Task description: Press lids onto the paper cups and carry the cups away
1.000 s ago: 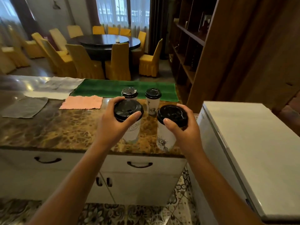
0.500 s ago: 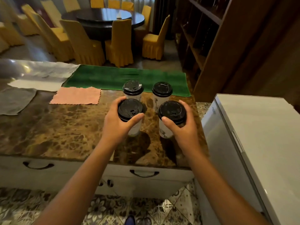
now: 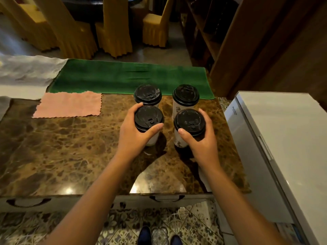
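Four white paper cups with black plastic lids stand in a two-by-two cluster on the brown marble countertop [image 3: 74,149], near its right end. Both bare forearms reach forward over the counter's front edge, wrists roughly level, palms turned toward each other. The left hand [image 3: 131,137] wraps the near-left cup [image 3: 149,121] just below its lid, fingers curled round the far side and thumb pressed across the near side. The right hand [image 3: 203,142] clasps the near-right cup [image 3: 189,122] the same way, thumb on the near side, fingers round the right. Whether these two cups rest on the marble cannot be told. Behind them the far-left cup [image 3: 148,94] and far-right cup [image 3: 185,95] stand upright at the edge of a green rectangular cloth mat [image 3: 113,76]. A pink scalloped cloth [image 3: 69,104] lies well to the left.
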A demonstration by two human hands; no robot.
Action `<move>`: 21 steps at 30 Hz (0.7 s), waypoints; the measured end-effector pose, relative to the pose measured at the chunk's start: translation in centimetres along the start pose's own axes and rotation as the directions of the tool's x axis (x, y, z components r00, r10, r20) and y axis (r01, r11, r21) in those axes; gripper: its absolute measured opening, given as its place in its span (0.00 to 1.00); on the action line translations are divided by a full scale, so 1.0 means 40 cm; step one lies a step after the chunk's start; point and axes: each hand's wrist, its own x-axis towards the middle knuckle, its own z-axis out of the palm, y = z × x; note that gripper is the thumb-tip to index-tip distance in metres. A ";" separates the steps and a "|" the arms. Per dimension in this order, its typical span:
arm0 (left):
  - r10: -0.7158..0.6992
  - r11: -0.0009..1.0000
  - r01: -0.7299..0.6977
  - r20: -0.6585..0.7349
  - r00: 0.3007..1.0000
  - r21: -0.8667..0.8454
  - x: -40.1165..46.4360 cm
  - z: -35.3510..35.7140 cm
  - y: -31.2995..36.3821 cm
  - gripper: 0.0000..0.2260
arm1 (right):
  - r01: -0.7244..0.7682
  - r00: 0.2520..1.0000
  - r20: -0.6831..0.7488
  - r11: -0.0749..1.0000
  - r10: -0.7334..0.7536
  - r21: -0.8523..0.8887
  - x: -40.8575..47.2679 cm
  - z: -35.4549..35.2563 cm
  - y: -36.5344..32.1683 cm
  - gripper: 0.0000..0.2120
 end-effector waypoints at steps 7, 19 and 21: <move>0.012 1.000 -0.012 0.013 1.000 0.008 0.010 0.003 0.002 0.41 | -0.028 1.000 -0.012 0.998 0.028 -0.049 0.023 0.005 0.012 0.43; -0.038 0.999 0.037 0.023 0.999 0.025 -0.012 -0.032 -0.007 0.43 | -0.043 0.999 0.017 0.979 0.047 -0.197 0.028 -0.037 -0.031 0.50; 0.001 0.999 0.000 -0.040 0.999 0.037 0.001 -0.041 0.007 0.38 | 0.012 1.000 -0.024 0.977 -0.018 -0.214 0.040 -0.051 -0.061 0.45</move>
